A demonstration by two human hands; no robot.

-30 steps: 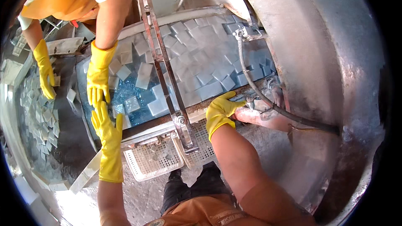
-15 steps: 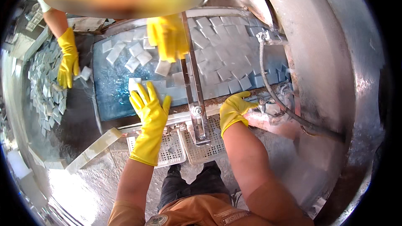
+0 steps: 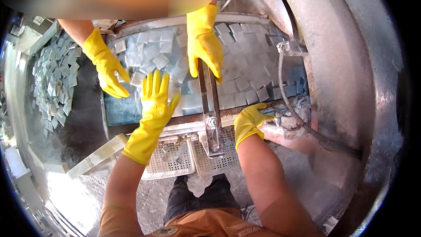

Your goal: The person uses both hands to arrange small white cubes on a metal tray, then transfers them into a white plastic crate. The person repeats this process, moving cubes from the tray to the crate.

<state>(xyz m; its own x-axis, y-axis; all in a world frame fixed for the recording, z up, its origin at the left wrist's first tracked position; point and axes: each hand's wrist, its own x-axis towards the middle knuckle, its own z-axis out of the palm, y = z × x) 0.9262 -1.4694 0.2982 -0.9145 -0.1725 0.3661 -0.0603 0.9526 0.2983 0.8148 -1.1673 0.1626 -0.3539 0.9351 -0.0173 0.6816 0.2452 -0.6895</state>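
Your left hand (image 3: 153, 105), its fingers spread and loose, is over the pale tiles (image 3: 151, 52) left of the slotted metal bar (image 3: 212, 123). Your right hand (image 3: 249, 123) is right of the bar; you cannot tell whether its fingers grip anything. A co-worker's glove (image 3: 205, 48) covers the bar's far end, their other glove (image 3: 107, 72) left of it. Farther left lies a tile heap (image 3: 55, 83); right of the bar, a hose (image 3: 282, 72) hangs; perforated baskets (image 3: 169, 166) sit below its near end.
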